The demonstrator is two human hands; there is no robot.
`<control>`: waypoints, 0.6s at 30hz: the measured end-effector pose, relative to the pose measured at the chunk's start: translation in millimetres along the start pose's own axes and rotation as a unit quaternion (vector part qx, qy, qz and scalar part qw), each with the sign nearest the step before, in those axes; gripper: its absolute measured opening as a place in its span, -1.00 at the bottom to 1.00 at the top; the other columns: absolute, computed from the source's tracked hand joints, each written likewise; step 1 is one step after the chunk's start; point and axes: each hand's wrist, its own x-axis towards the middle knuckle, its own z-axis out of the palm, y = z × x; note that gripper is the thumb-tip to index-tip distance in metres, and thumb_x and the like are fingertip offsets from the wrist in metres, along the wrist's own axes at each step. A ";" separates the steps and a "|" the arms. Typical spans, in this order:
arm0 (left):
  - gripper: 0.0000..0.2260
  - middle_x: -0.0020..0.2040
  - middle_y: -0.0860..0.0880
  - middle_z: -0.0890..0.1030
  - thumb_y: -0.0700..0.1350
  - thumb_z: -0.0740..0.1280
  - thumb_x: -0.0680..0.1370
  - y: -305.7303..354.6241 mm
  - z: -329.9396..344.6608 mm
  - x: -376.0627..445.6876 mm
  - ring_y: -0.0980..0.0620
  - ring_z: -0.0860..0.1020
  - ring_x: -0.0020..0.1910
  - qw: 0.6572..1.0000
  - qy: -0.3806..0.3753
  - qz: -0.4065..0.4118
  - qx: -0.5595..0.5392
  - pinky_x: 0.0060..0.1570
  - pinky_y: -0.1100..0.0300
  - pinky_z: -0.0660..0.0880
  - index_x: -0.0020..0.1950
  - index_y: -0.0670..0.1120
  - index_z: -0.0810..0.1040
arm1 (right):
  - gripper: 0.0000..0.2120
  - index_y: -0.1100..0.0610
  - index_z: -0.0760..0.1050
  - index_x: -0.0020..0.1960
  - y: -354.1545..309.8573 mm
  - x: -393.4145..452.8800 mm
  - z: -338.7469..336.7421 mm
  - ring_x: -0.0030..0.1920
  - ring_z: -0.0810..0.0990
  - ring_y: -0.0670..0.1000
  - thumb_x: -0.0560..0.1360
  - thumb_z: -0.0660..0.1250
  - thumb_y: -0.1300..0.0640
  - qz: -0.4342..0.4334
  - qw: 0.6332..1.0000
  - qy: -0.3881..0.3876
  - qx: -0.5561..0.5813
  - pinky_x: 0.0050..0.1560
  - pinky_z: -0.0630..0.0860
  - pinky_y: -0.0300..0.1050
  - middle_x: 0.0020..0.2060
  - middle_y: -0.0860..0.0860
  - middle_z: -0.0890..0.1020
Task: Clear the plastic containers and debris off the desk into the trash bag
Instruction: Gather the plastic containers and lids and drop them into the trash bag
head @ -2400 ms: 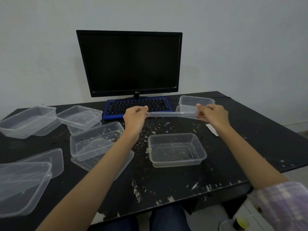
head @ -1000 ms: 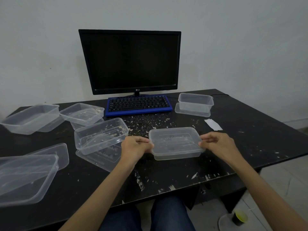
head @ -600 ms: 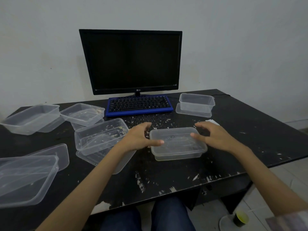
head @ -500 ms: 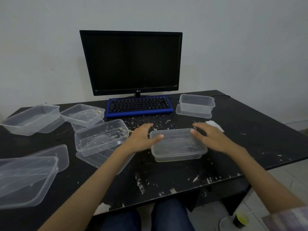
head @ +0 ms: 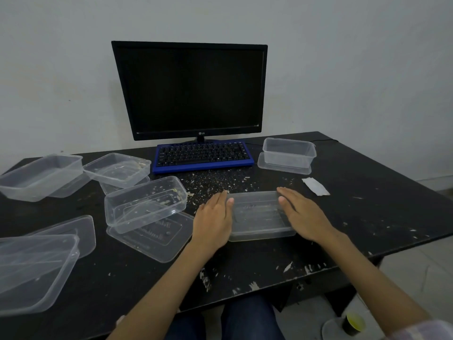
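A clear plastic container with its lid on (head: 257, 214) sits near the desk's front middle. My left hand (head: 214, 218) lies flat on its left end and my right hand (head: 300, 214) lies flat on its right end, fingers straight. Pale crumbs and flakes of debris (head: 215, 179) are scattered behind it, in front of the keyboard. Several more clear containers and lids lie on the desk: one with crumbs on a lid (head: 144, 203), two at the far left (head: 41, 176) (head: 117, 169), one at the left front (head: 31, 271), one at the back right (head: 289, 153). No trash bag is in view.
A black monitor (head: 191, 89) and a blue-framed keyboard (head: 203, 154) stand at the back of the black desk (head: 380, 217). A scrap of white paper (head: 315, 186) lies right of my hands. A small cup (head: 353, 323) sits on the floor at lower right.
I lowered a lid onto the open container and pinched its ends. Both hands then opened and now lie flat on the lid.
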 end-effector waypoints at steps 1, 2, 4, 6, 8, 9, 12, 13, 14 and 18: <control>-0.55 0.44 -0.11 0.36 0.01 -0.08 0.67 -0.6 0.6 0.4 -0.04 0.36 0.39 1.000 0.002 -0.001 -0.002 0.37 -0.01 0.29 0.46 -0.18 0.27 | -0.57 0.06 0.28 0.46 0.0 0.4 -0.5 0.46 0.25 -0.07 0.64 0.02 -0.03 0.000 1.000 0.003 0.000 0.44 0.16 -0.09 0.44 -0.04 0.34; -0.55 0.44 -0.11 0.36 0.00 -0.09 0.67 -1.2 1.1 -0.1 -0.04 0.35 0.39 1.000 0.002 -0.002 -0.003 0.37 -0.01 0.28 0.46 -0.18 0.28 | -0.58 0.06 0.29 0.46 0.1 -0.3 -0.5 0.45 0.26 -0.07 0.64 0.01 -0.02 0.001 1.000 0.006 0.001 0.43 0.17 -0.09 0.44 -0.04 0.35; -0.55 0.43 -0.10 0.38 0.00 -0.09 0.67 -2.0 0.8 0.3 -0.04 0.37 0.38 1.000 0.006 -0.004 -0.005 0.37 0.01 0.28 0.45 -0.17 0.29 | -0.58 0.05 0.30 0.45 -1.0 -0.2 -1.1 0.45 0.27 -0.06 0.65 -0.01 -0.02 0.005 1.000 0.007 0.004 0.45 0.18 -0.05 0.43 -0.04 0.36; -0.56 0.40 -0.10 0.41 0.00 -0.08 0.67 -1.3 0.3 0.5 -0.05 0.40 0.34 1.000 0.009 -0.004 -0.007 0.34 0.03 0.31 0.44 -0.17 0.31 | -0.57 0.04 0.27 0.46 -2.3 -0.9 -2.3 0.46 0.25 -0.07 0.65 -0.05 -0.04 0.009 1.000 -0.005 -0.007 0.47 0.14 0.03 0.45 -0.06 0.34; -0.57 0.34 -0.12 0.46 0.00 -0.07 0.67 -1.3 -0.7 2.0 -0.08 0.45 0.29 1.000 0.004 -0.008 -0.026 0.29 0.04 0.34 0.39 -0.18 0.37 | -0.54 0.01 0.26 0.47 -3.1 -0.4 -5.1 0.47 0.23 -0.07 0.64 -0.10 -0.08 0.015 1.000 -0.019 -0.018 0.48 0.09 0.06 0.46 -0.08 0.32; -0.58 0.29 -0.14 0.49 0.00 -0.06 0.67 -1.4 -1.7 3.4 -0.09 0.47 0.25 0.998 -0.001 -0.013 -0.054 0.25 0.05 0.36 0.34 -0.19 0.41 | -0.52 0.00 0.26 0.47 -3.5 0.8 -7.4 0.47 0.23 -0.06 0.64 -0.12 -0.11 0.020 0.999 -0.025 -0.011 0.48 0.07 0.07 0.46 -0.08 0.31; -0.58 0.28 -0.15 0.51 0.02 -0.05 0.66 -3.5 -5.8 4.8 -0.08 0.47 0.25 0.989 -0.019 -0.032 -0.144 0.24 0.14 0.32 0.30 -0.19 0.44 | -0.47 -0.04 0.28 0.47 -6.8 1.7 -13.6 0.48 0.21 -0.04 0.60 -0.14 -0.20 0.049 0.995 -0.044 0.075 0.49 0.08 0.01 0.46 -0.07 0.30; -0.56 0.37 -0.13 0.45 0.03 -0.04 0.66 -3.9 -7.1 4.0 -0.06 0.41 0.34 0.986 -0.025 -0.038 -0.162 0.30 0.20 0.25 0.38 -0.19 0.39 | -0.46 -0.05 0.27 0.47 -7.5 1.1 -14.1 0.48 0.21 -0.04 0.60 -0.13 -0.22 0.055 0.992 -0.044 0.105 0.49 0.08 -0.04 0.47 -0.07 0.29; -0.54 0.44 -0.10 0.37 0.05 -0.03 0.66 -3.8 -9.4 3.8 -0.03 0.33 0.41 0.983 -0.027 -0.045 -0.177 0.34 0.23 0.17 0.45 -0.18 0.31 | -0.47 -0.04 0.26 0.47 -8.7 0.9 -14.8 0.48 0.21 -0.04 0.60 -0.11 -0.22 0.056 0.990 -0.040 0.121 0.46 0.08 -0.08 0.47 -0.06 0.29; -0.60 0.31 -0.10 0.49 0.00 0.05 0.65 -7.3 -14.9 6.8 0.14 0.48 0.11 0.974 0.003 -0.090 -0.209 0.07 0.34 0.31 0.40 -0.19 0.37 | -0.57 0.10 0.30 0.45 -8.9 1.2 -19.0 0.38 0.36 -0.01 0.63 0.07 -0.02 0.069 0.991 0.002 0.118 0.30 0.21 -0.21 0.41 0.02 0.39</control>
